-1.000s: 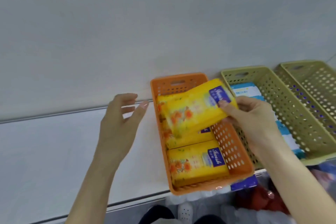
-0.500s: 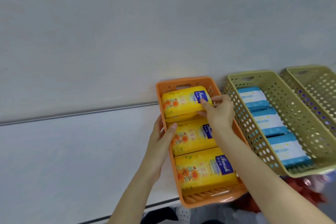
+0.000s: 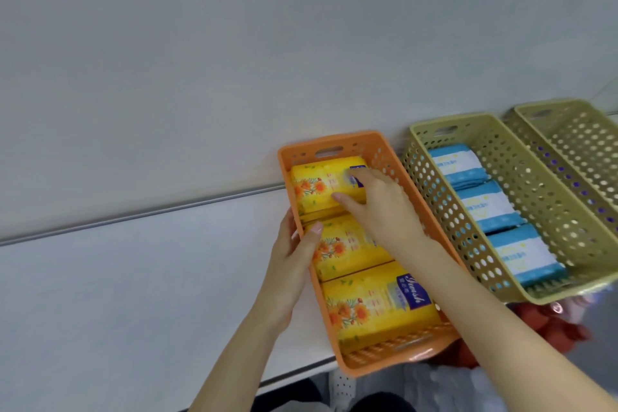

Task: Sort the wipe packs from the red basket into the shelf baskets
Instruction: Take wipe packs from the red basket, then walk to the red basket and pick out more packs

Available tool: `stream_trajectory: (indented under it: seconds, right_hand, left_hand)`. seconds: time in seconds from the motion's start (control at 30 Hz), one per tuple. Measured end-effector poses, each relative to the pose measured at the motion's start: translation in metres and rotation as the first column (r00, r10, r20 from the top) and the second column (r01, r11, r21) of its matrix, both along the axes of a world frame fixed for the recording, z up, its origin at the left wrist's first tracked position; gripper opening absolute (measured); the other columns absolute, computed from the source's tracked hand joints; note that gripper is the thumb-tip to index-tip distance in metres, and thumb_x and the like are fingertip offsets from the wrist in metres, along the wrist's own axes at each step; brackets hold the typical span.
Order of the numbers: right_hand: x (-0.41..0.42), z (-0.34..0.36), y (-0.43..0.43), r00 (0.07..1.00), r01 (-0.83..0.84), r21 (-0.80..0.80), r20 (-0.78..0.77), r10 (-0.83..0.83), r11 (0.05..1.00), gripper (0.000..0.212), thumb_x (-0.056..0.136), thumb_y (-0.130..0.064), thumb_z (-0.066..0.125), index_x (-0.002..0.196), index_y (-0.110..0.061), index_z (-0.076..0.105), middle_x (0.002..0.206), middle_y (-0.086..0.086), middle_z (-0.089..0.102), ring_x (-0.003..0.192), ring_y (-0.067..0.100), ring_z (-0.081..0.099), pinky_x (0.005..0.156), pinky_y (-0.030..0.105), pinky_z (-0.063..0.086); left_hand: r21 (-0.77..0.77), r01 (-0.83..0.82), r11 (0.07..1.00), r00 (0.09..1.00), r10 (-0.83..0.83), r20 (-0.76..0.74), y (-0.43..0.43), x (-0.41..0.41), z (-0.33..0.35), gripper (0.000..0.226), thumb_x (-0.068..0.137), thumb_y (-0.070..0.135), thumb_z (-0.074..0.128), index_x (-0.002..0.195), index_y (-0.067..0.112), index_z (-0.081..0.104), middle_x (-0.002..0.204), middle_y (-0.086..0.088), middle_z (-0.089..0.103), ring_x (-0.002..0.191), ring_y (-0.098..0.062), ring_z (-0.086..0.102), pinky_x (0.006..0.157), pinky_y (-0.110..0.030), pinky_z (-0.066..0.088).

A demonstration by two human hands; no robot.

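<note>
An orange basket stands on the white shelf with three yellow wipe packs in a row inside. My right hand lies on the far yellow pack, thumb at its near edge and fingers over its blue label. My left hand holds the basket's left rim, its thumb over the middle pack. The near pack lies flat at the front. A bit of the red basket shows below the shelf edge at the lower right, mostly hidden.
To the right of the orange basket stands a green basket holding three blue wipe packs. A second green basket sits at the far right, cut off by the frame. A pale wall rises behind the shelf.
My right hand has brought the yellow pack down into the far end of the orange basket. My left hand moved from the open shelf to the basket's left rim.
</note>
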State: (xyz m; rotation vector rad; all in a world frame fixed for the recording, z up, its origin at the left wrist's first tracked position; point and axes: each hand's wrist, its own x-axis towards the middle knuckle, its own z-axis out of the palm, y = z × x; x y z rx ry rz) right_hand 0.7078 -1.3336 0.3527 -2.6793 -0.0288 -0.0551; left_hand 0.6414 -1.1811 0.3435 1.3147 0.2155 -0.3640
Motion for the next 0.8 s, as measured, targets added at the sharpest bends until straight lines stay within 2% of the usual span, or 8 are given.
stream_trajectory:
  seconds: [0.17,0.33,0.4,0.5,0.57,0.67,0.8]
  right_hand:
    - [0.012,-0.018,0.001,0.999,0.031,0.061,-0.026,-0.029,0.998,0.053,0.078,-0.051,0.068,0.115,-0.016,0.053,0.118,0.008,0.048,0.112,0.028,0.046,0.093,0.034,0.036]
    - [0.011,-0.021,-0.002,1.0,0.004,0.114,-0.029,0.0,0.994,0.052,0.082,-0.047,0.066,0.12,-0.014,0.052,0.124,0.01,0.045,0.119,0.029,0.04,0.099,0.032,0.03]
    - [0.006,-0.012,-0.002,1.0,-0.014,0.19,0.001,0.014,0.982,0.048,0.084,-0.046,0.065,0.119,-0.015,0.054,0.124,0.007,0.045,0.12,0.025,0.041,0.099,0.028,0.03]
    - [-0.01,0.01,0.005,0.991,-0.113,0.393,0.112,0.074,0.912,0.036,0.085,-0.04,0.066,0.114,-0.02,0.056,0.117,-0.002,0.049,0.115,0.016,0.046,0.093,0.021,0.033]
    - [-0.021,0.025,0.018,0.97,-0.233,0.439,0.161,0.18,0.868,0.033,0.085,-0.035,0.067,0.113,-0.02,0.057,0.116,-0.003,0.052,0.114,0.014,0.048,0.093,0.021,0.035]
    - [-0.038,0.044,0.052,0.9,-0.431,0.325,0.219,0.376,0.842,0.041,0.085,-0.036,0.066,0.118,-0.014,0.057,0.119,0.004,0.055,0.117,0.02,0.047,0.097,0.023,0.031]
    - [-0.075,0.058,0.121,0.742,-0.67,0.277,0.213,0.636,0.689,0.043,0.085,-0.044,0.063,0.12,-0.02,0.055,0.12,-0.004,0.054,0.116,0.011,0.04,0.093,0.017,0.026]
  left_hand:
    - [-0.004,-0.004,1.0,1.0,0.004,-0.002,0.001,0.001,-0.002,0.056,0.083,0.043,0.055,0.137,0.033,0.043,0.127,0.008,0.062,0.112,-0.01,0.062,0.094,-0.038,0.053]
    - [0.023,-0.072,0.997,0.997,0.073,-0.034,-0.003,-0.003,0.001,0.051,0.086,0.043,0.056,0.135,0.032,0.045,0.127,0.008,0.061,0.107,-0.008,0.065,0.088,-0.033,0.054]
    - [0.089,-0.117,0.989,0.99,0.123,-0.073,-0.004,-0.008,0.005,0.054,0.084,0.048,0.057,0.134,0.03,0.046,0.129,0.007,0.059,0.107,-0.007,0.064,0.084,-0.029,0.054]
    - [0.117,-0.287,0.951,0.953,0.296,-0.059,0.007,-0.023,0.013,0.044,0.09,0.043,0.053,0.13,0.025,0.051,0.13,0.003,0.057,0.114,-0.009,0.059,0.089,-0.032,0.053]
    - [0.103,-0.447,0.889,0.894,0.447,0.02,0.023,-0.039,0.022,0.035,0.092,0.036,0.052,0.125,0.024,0.056,0.126,0.002,0.06,0.112,-0.009,0.061,0.091,-0.033,0.053]
    - [0.198,-0.621,0.759,0.784,0.603,0.146,0.052,-0.075,0.031,0.028,0.091,0.033,0.053,0.118,0.027,0.059,0.121,0.002,0.063,0.112,-0.01,0.061,0.091,-0.029,0.052]
    - [0.282,-0.789,0.546,0.604,0.772,0.198,0.094,-0.149,0.023,0.023,0.095,0.021,0.052,0.117,0.026,0.055,0.113,0.0,0.064,0.107,-0.019,0.063,0.088,-0.03,0.052]
